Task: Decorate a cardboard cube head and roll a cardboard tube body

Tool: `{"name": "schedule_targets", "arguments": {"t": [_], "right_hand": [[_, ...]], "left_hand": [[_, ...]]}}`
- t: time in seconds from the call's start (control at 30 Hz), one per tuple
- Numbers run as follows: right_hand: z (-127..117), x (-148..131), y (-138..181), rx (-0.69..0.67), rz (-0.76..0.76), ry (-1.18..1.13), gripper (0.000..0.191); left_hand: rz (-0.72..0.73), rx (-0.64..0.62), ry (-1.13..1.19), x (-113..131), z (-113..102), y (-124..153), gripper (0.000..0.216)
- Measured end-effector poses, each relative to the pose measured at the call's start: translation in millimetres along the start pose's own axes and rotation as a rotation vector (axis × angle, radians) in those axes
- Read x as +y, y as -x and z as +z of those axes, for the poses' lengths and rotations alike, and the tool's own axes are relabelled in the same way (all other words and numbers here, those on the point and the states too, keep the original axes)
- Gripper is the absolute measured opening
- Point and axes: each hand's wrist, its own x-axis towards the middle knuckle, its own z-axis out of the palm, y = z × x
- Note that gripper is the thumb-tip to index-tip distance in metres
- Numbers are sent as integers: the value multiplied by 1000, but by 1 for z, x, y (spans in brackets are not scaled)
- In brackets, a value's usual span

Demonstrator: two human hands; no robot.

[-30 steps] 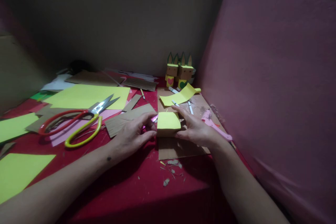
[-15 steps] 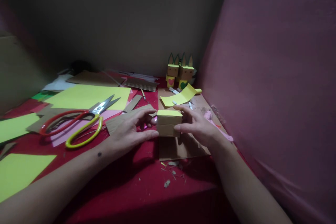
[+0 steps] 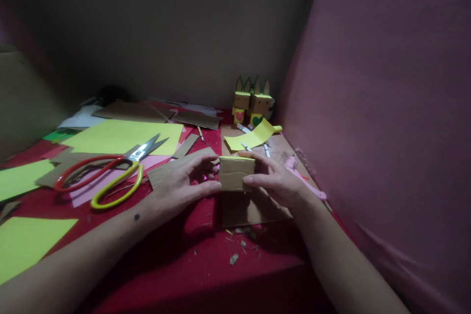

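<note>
A small brown cardboard box [image 3: 232, 174] with a yellow top edge is held up over a cardboard sheet [image 3: 239, 211]. My right hand [image 3: 274, 176] grips it from the right, thumb on the near face and fingers behind the upper edge. On the other side, my left hand [image 3: 191, 176] is curled, with its thumb tip and fingertips at the box's left edge. Large scissors [image 3: 137, 157] with red and yellow handles lie left of my left hand, blades apart. Beyond the box, a curled yellow paper strip [image 3: 253, 136] rests near several white markers [image 3: 267, 149].
Two cardboard figures [image 3: 252, 103] with pointed ears stand at the back. Yellow paper [image 3: 117, 132] and cardboard pieces cover the left of the red table [image 3: 176, 265]. A pink tool [image 3: 305, 181] lies right of my right hand, near the pink wall [image 3: 386, 83]. Scraps [image 3: 234, 258] lie in front.
The box has tilted in my hands: less of its yellow top shows and its near face faces me more squarely. Both hands stay in nearly the same place.
</note>
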Motion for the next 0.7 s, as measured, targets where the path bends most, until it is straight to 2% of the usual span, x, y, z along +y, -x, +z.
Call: {"name": "schedule_targets", "arguments": {"t": [0.17, 0.33, 0.43, 0.6, 0.7], "right_hand": [[4, 4, -1, 49, -31, 77, 61], [4, 4, -2, 16, -104, 214, 67], [0, 5, -3, -11, -128, 375, 65], [-5, 3, 1, -46, -127, 724, 88], [-9, 0, 7, -88, -142, 710, 92]], "left_hand": [[-7, 3, -71, -3, 0, 1, 60], [-28, 6, -129, 1, -1, 1, 67], [-28, 7, -149, -2, -3, 0, 65], [-28, 109, -212, -3, -7, -1, 44], [-147, 193, -200, 2, -9, 1, 28]]}}
